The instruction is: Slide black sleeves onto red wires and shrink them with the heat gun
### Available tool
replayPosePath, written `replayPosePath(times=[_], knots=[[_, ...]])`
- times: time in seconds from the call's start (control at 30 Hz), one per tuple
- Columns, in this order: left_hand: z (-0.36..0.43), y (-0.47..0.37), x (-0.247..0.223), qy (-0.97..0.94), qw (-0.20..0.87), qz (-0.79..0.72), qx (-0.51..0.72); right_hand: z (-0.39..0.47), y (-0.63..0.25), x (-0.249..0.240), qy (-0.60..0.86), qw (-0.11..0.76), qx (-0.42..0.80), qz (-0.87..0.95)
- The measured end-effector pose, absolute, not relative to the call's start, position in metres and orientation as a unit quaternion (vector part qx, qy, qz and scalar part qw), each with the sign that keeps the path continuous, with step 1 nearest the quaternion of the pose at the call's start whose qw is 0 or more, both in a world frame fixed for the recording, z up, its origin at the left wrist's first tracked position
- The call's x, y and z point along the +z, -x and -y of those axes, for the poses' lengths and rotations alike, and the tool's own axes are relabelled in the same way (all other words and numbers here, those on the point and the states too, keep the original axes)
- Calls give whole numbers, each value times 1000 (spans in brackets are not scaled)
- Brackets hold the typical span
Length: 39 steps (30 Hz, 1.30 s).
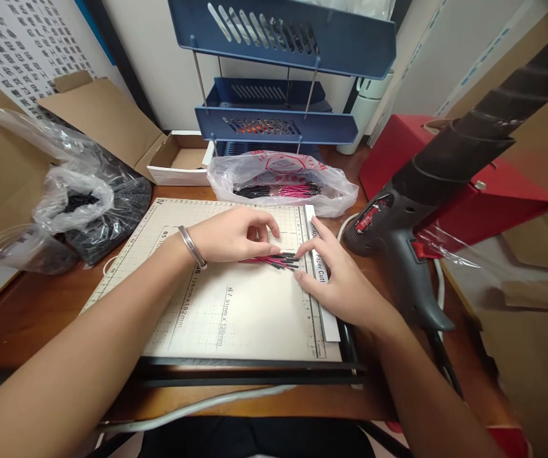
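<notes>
Your left hand (240, 235) curls over the loose red and black wires (274, 260) on the paper cutter (255, 318), your right hand (334, 277) pinches near their tips, grip unclear, and more wires sit bagged (297, 190) behind, seemingly unfinished.

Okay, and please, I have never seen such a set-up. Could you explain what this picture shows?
There is no machine arm here: these are a person's own bare hands. The single picture comes from a camera worn on the head, looking forward and down.

On the wooden table lies a paper cutter with printed size lines. The left hand, with a bracelet on its wrist, is over a small bundle of black and pink wires. The right hand has its fingertips at the wire ends; how firmly either grips is unclear.
</notes>
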<state>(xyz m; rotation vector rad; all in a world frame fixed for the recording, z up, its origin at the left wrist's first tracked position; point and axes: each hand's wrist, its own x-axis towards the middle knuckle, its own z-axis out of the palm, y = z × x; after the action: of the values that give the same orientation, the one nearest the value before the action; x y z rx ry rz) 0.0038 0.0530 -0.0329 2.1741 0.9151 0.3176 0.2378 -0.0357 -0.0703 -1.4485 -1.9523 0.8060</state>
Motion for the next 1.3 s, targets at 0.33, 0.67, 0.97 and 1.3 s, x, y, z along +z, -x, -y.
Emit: replayPosePath(times=[0.33,0.67,0.97,1.3], knots=[[-44,5,-40,-876,289,-358,143,34,-237,-75,554,318,261,724],[-45,4,-44,-893,233,-338,184,37,-235,-77,544,323,251,733],[-43,-3,-35,-916,178,-343,107,39,-236,-76,534,360,260,719],[-47,-29,-11,-918,39,-393,-47,38,-227,-86,531,403,348,659]])
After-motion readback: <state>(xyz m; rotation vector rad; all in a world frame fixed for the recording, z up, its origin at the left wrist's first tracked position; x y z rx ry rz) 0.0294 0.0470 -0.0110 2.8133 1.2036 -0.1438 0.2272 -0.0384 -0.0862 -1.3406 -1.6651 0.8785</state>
